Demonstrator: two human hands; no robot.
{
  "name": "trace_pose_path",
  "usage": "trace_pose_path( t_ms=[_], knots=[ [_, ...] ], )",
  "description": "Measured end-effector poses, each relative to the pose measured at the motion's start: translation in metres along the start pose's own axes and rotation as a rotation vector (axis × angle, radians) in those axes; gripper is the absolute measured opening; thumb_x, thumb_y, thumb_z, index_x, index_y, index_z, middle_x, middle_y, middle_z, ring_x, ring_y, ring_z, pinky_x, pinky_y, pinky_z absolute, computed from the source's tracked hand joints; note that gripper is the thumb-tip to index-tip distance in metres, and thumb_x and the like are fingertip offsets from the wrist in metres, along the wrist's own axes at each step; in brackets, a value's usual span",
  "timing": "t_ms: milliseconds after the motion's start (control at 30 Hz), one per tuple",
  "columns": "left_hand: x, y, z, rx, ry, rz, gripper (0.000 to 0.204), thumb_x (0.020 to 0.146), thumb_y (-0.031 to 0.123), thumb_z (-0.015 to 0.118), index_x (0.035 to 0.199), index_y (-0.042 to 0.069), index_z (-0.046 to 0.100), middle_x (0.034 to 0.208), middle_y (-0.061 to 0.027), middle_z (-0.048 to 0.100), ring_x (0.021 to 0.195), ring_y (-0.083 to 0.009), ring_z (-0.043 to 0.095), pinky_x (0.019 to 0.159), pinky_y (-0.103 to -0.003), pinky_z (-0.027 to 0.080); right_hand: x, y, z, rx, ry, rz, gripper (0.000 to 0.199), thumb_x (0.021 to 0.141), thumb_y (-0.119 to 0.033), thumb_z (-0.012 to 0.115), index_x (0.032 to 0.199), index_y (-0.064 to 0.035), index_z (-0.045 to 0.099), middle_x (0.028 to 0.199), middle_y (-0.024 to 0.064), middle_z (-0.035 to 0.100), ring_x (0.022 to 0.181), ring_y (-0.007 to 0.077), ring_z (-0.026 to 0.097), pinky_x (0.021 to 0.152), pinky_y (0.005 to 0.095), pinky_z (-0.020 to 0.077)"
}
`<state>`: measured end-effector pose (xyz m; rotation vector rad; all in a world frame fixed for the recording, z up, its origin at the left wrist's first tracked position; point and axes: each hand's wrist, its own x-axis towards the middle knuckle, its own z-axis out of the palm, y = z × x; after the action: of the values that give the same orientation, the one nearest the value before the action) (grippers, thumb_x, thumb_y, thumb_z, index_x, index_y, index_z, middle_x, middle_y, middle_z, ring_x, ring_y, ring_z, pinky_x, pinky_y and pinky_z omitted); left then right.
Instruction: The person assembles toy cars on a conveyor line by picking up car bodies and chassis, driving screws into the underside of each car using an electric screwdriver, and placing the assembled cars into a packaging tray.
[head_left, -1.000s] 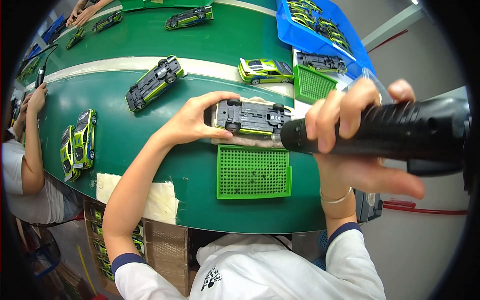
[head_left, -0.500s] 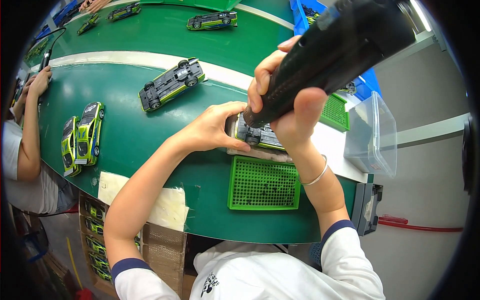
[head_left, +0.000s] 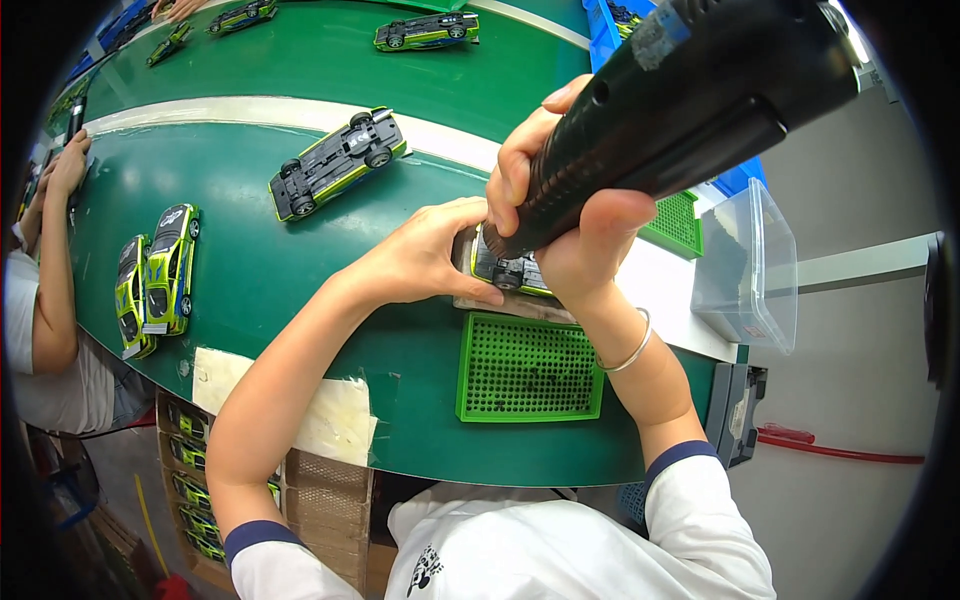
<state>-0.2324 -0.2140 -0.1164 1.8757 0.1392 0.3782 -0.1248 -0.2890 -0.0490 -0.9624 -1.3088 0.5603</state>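
My right hand is wrapped round a thick black electric screwdriver, held at a slant with its lower end over an upturned toy car. The car lies wheels up in a light block-like holder, its dark underside showing. My left hand grips the car's end and the holder between thumb and fingers. The driver's tip and part of the car are hidden behind the tool and my right hand. Just below the holder sits a green tray with a grid of holes and some small dark pieces, likely screws.
Another upturned toy car lies beyond my left hand. Two green cars stand at the left, near a co-worker's arm. A clear plastic bin and second green tray are at right; a carton of cars is below the table edge.
The screwdriver's upper end has swung slightly right and down, while its lower end stays over the car. My left hand keeps its hold. The cars at left appear shifted slightly left.
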Motion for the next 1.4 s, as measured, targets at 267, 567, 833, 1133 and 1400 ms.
trace_pose_path(
  t_ms=[267, 567, 833, 1133, 1400],
  knots=[
    [0.005, -0.004, 0.003, 0.055, 0.050, 0.105, 0.060, 0.056, 0.015, 0.077, 0.107, 0.000, 0.049, 0.096, -0.0110, 0.056, 0.087, -0.0180, 0.052, 0.079, -0.029, 0.041, 0.002, -0.003, -0.013, 0.097, -0.055, -0.109, 0.086, 0.062, -0.077, 0.038, 0.108, -0.0049, 0.027, 0.067, 0.0083, 0.046, 0.047, 0.0133, 0.047, 0.044, 0.0229, 0.0400],
    [0.003, -0.009, 0.003, -0.042, 0.003, -0.025, 0.072, 0.056, 0.016, 0.077, 0.118, 0.001, 0.044, 0.110, -0.0093, 0.052, 0.100, -0.0164, 0.050, 0.090, -0.029, 0.038, -0.079, -0.048, -0.056, 0.225, -0.035, -0.170, 0.084, 0.052, -0.077, 0.044, 0.106, -0.0149, 0.029, 0.062, 0.0036, 0.044, 0.047, 0.0147, 0.048, 0.047, 0.0282, 0.0431],
    [0.003, -0.006, 0.004, -0.021, -0.020, -0.046, 0.077, 0.055, 0.013, 0.077, 0.121, -0.001, 0.040, 0.117, -0.0093, 0.048, 0.105, -0.0162, 0.047, 0.093, -0.029, 0.035, -0.086, -0.041, -0.055, 0.252, -0.083, -0.097, 0.079, 0.053, -0.071, 0.050, 0.102, -0.0129, 0.030, 0.063, 0.0056, 0.046, 0.048, 0.0163, 0.049, 0.047, 0.0286, 0.0445],
    [0.004, -0.001, 0.005, -0.056, -0.007, -0.037, 0.078, 0.054, 0.017, 0.076, 0.122, 0.002, 0.040, 0.122, -0.0115, 0.044, 0.113, -0.0200, 0.042, 0.098, -0.032, 0.030, -0.083, -0.032, -0.059, 0.269, -0.207, -0.104, 0.078, 0.053, -0.069, 0.055, 0.100, -0.0121, 0.030, 0.061, 0.0066, 0.046, 0.046, 0.0169, 0.049, 0.046, 0.0289, 0.0443],
    [0.004, -0.002, 0.010, 0.474, 0.041, 0.311, 0.050, 0.062, 0.022, 0.071, 0.110, 0.015, 0.056, 0.123, -0.0130, 0.041, 0.111, -0.0302, 0.042, 0.092, -0.039, 0.034, -0.059, -0.057, -0.085, 0.208, -0.145, -0.290, 0.084, 0.056, -0.073, 0.051, 0.107, -0.0104, 0.028, 0.066, 0.0079, 0.045, 0.047, 0.0171, 0.048, 0.046, 0.0294, 0.0442]
  ],
)
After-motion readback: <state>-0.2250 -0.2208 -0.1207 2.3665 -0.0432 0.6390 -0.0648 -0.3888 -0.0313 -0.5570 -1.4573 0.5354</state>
